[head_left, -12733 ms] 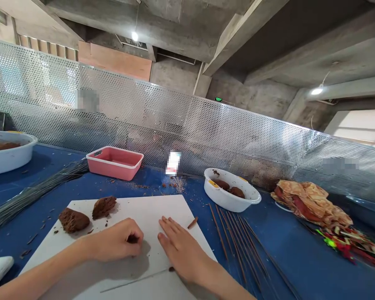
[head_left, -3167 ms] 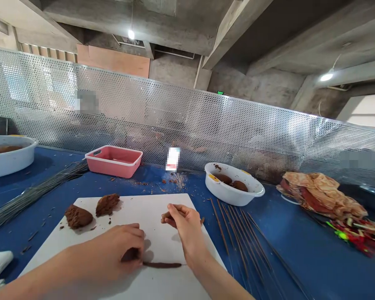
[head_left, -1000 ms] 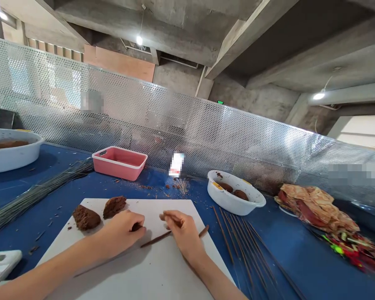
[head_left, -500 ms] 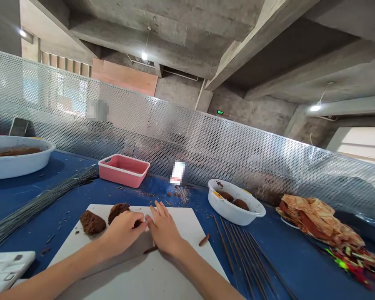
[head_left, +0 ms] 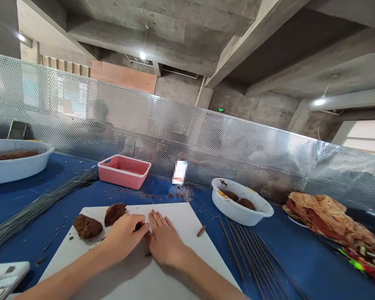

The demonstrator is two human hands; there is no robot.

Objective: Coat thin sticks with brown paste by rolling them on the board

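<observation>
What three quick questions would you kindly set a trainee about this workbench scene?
1. True or false: the right hand lies open on the white board.

2. What lies in the white bowl?
A. brown lumps
B. wire
C. sticks

3. Fill the gap: ____ brown lumps lie on the board beyond the left hand.

Key: 1. True. 2. A. 3. Two.
</observation>
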